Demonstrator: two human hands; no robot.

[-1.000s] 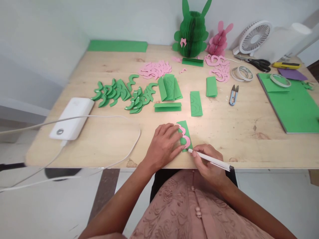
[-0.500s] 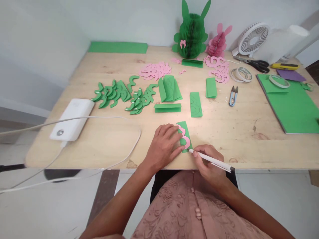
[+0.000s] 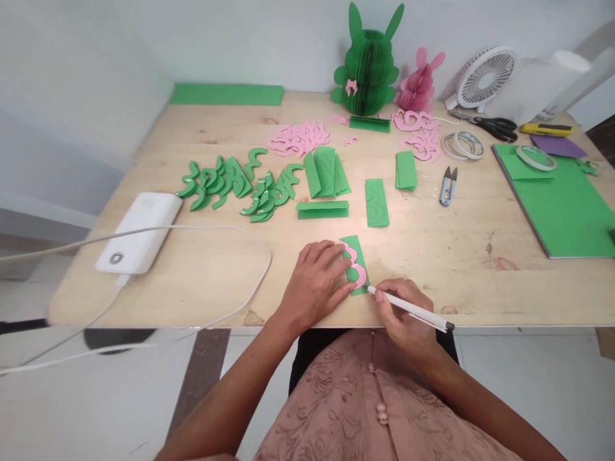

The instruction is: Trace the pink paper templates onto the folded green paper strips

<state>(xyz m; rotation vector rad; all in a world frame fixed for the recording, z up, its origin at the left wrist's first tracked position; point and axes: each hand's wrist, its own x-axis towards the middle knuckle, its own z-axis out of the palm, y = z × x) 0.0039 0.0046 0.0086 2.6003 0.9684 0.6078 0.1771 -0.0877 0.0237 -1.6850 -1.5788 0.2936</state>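
Note:
A pink curved paper template [image 3: 358, 276] lies on a small green paper piece [image 3: 364, 261] near the table's front edge. My left hand [image 3: 317, 278] rests flat over its left side, fingers apart, pressing both down. My right hand [image 3: 406, 314] grips a white pen [image 3: 413, 309], its tip by the template's lower right edge. Just beyond lies a green paper piece with drawn curves [image 3: 377, 203]. Further left are a folded green strip [image 3: 323, 210] and a fanned stack of green pieces [image 3: 327, 171].
Green curved cut-outs [image 3: 269, 195] and a white power bank [image 3: 139, 232] with cable are at left. Pink cut-outs [image 3: 298, 138] lie behind. Blue snips [image 3: 448, 186], tape rolls [image 3: 468, 145], black scissors [image 3: 494, 126] and a green pad [image 3: 567, 218] are at right. Paper rabbits [image 3: 371, 77] stand at back.
The pen tip has shifted slightly right, along the lower edge of the pink template. My left hand stays in place. The whole view has moved a little.

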